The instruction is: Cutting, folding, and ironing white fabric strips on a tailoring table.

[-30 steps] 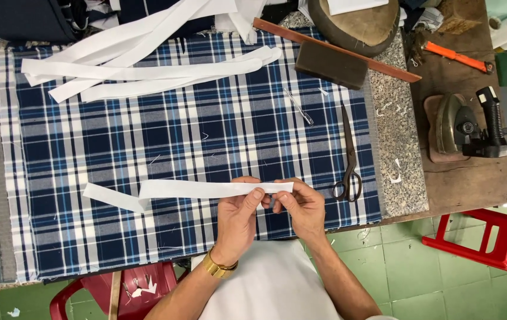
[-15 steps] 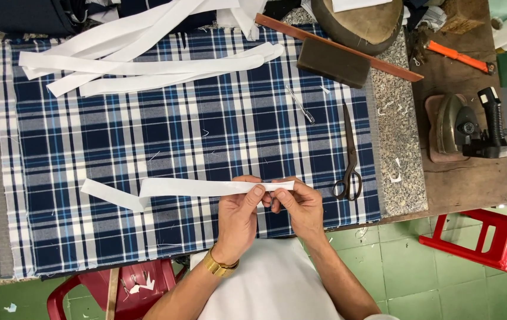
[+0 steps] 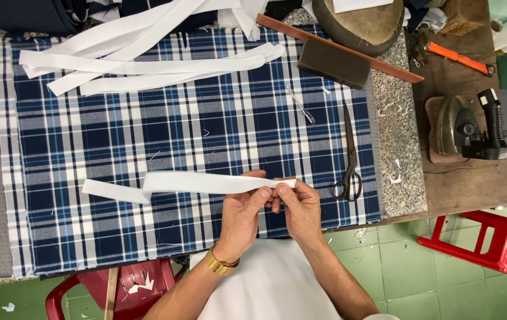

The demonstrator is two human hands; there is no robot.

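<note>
White fabric strip lies across the plaid cloth, its right end pinched between left hand and right hand, held together as if to fold the tip, with scissors at three o'clock and an iron beyond.

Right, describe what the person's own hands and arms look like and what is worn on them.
Both forearms are bare, with no sleeves reaching into view and no gloves. The left hand has a gold-coloured link watch band around its wrist. The right hand and its wrist carry nothing that shows. No rings can be made out on the fingers.
</note>
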